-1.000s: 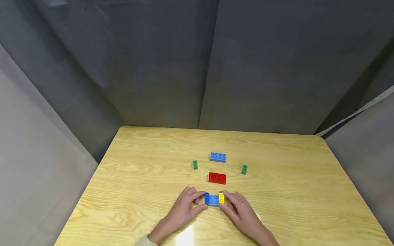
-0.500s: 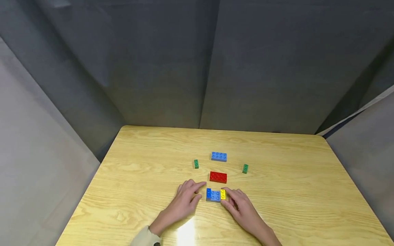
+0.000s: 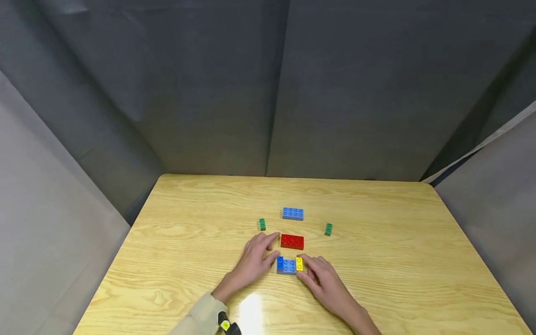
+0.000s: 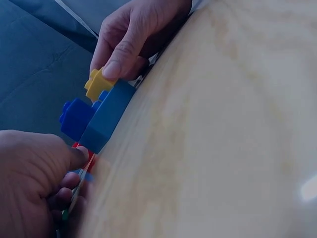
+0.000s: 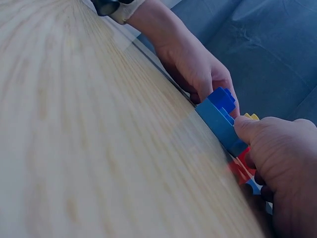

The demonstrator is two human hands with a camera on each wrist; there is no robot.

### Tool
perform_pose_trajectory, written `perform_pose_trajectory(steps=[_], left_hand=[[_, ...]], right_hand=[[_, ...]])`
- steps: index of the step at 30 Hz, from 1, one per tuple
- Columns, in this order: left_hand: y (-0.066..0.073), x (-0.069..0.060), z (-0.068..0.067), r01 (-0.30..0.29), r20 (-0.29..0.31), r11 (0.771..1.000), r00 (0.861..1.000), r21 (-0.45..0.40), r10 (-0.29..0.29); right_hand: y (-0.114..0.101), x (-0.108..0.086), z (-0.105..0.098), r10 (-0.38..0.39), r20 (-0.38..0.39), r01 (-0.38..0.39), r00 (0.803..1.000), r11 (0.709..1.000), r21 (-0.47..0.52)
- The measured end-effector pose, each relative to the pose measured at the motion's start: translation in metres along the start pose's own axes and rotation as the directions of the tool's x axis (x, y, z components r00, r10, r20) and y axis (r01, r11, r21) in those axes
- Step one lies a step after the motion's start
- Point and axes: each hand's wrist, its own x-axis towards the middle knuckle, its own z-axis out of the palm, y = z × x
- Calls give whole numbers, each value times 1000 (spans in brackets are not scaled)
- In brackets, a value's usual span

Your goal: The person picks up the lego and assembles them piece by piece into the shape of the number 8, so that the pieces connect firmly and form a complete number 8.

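Observation:
A light blue brick (image 3: 289,266) lies near the front of the table, with a small dark blue brick (image 3: 280,263) on its left end and a small yellow brick (image 3: 299,264) on its right end. My right hand (image 3: 328,284) pinches the yellow brick at that end between thumb and forefinger. Past the left end reaches my left hand (image 3: 252,257), thumb and forefinger spread apart. Its forefinger tip is beside the left end of a red brick (image 3: 292,241); whether they touch I cannot tell. In the left wrist view the left thumb partly hides the red brick.
Behind the red brick lies another light blue brick (image 3: 293,213). Small green bricks stand to the left (image 3: 262,224) and right (image 3: 328,229). Dark grey cloth (image 3: 209,116) hangs behind the wooden table (image 3: 398,260).
My left hand has let go of the dark blue brick's end and moved forward to the red brick's left side. The right hand keeps its pinch on the yellow brick.

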Motion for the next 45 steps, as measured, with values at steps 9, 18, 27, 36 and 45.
perform_pose_trajectory(steps=[9, 18, 27, 36, 45], left_hand=[[-3, 11, 1, 27, 2, 1000, 1000, -10, -27], [-7, 19, 4, -2, -11, 1000, 1000, 6, 2], [-9, 27, 2, 3, 28, 999, 1000, 46, -4], [-15, 26, 0, 14, 22, 997, 1000, 70, -15], [-17, 19, 4, 34, 1, 998, 999, 52, -34]], right_hand=[[-2, 2, 6, 16, 40, -17, 999, 1000, 23], [-2, 5, 7, 18, 33, -18, 999, 1000, 12], [1, 8, 10, 0, 36, -1, 999, 1000, 21], [1, 13, 12, 10, 66, -13, 998, 999, 38], [2, 9, 15, -4, 61, 2, 998, 999, 36]])
